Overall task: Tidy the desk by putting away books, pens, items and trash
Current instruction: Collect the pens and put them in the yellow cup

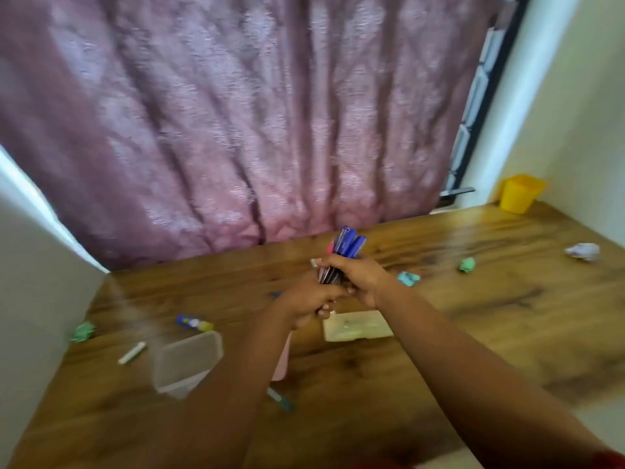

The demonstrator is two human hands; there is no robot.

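A bundle of pens [345, 253], mostly blue-capped with a pink one tucked in on the left, is held upright above the middle of the wooden desk [473, 316]. The caps are seen sticking out above the right hand [358, 277], whose fingers are curled tight round the middle of the bundle, so the dark barrels show just below the knuckles. The lower ends are covered by the left hand [313, 304], which is set just under and touching the right one; its fingers are curled in too, but whether the pen tips are actually gripped there can't be told, the view's pretty blurry.

Right below the hands a pale cream rectangular item [358, 325] is laid flat on the desk, and a pink thing [282, 363] is partly hidden by the left forearm. Off to the left, a clear plastic container [186, 362] is seen, with a blue-and-yellow glue stick [194, 323] just behind it and a white marker-like stick [132, 353] beside it. A teal pen [280, 399] is lying near the front, close to the left arm. Crumpled green paper [82, 331] is left at the far left edge, more green scraps [467, 265] and a teal one [408, 277] sit to the right of the hands, and a white paper ball [582, 251] lies further right. A yellow cup [517, 193] is parked in the back right corner, well apart from the pens. A pink patterned curtain [236, 113] is hung behind the desk.
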